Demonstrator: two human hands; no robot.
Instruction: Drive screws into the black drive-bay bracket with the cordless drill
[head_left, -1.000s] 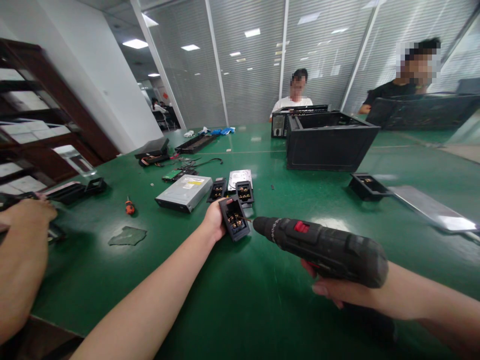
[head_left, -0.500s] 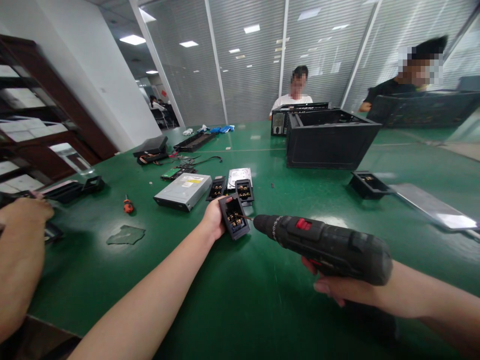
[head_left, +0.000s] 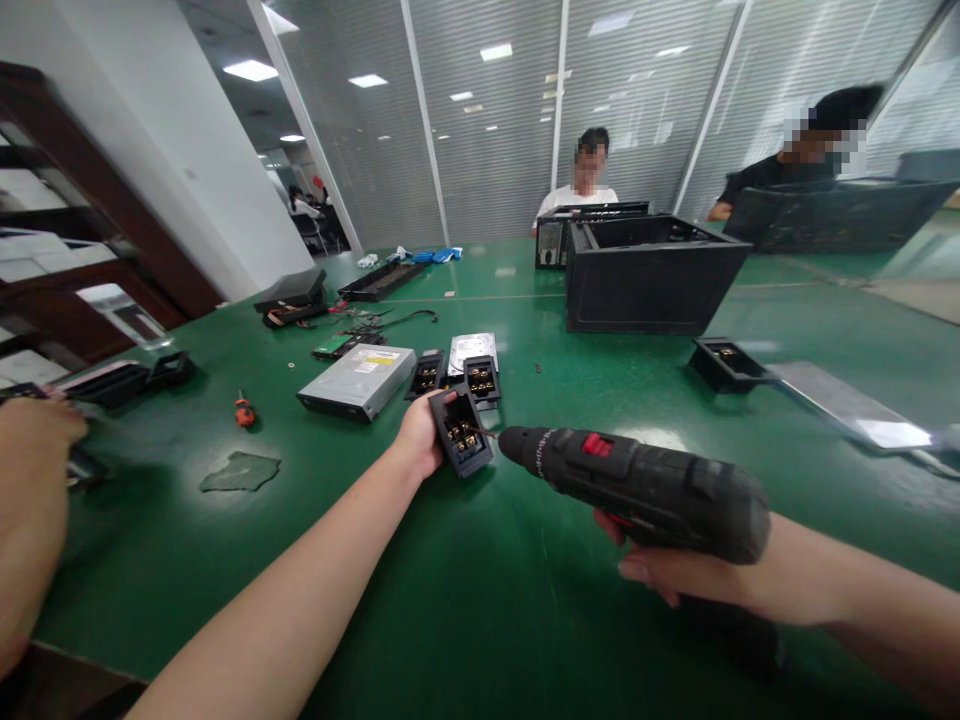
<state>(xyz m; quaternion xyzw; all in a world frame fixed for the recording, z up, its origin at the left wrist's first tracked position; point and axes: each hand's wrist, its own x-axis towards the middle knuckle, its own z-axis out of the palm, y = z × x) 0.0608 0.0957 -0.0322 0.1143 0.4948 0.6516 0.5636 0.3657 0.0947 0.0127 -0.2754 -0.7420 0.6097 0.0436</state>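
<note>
My left hand (head_left: 420, 437) is closed around the side of a small black plastic box (head_left: 471, 460), tilted with its hollow side up and brass-coloured metal pieces inside. A black cordless drill (head_left: 645, 490) with a red switch is in my right hand (head_left: 667, 572), whose fingers wrap the handle near the trigger. Its thin bit points into the box; whether the tip touches a metal piece I cannot make out. Just behind are two similar black boxes, one on the left (head_left: 426, 376) and one on the right (head_left: 481, 380), beside a silver hard drive (head_left: 472, 350).
A silver optical drive (head_left: 358, 380) and an orange-black screwdriver (head_left: 244, 411) lie to the left. A black computer case (head_left: 637, 290) stands at the back, another black box (head_left: 724, 366) at the right. Another person's arm (head_left: 34, 500) reaches in at far left; two people sit opposite.
The whole view has shifted slightly, so everything appears a little further left. Both hands keep their grip, and the drill bit stays at the box.
</note>
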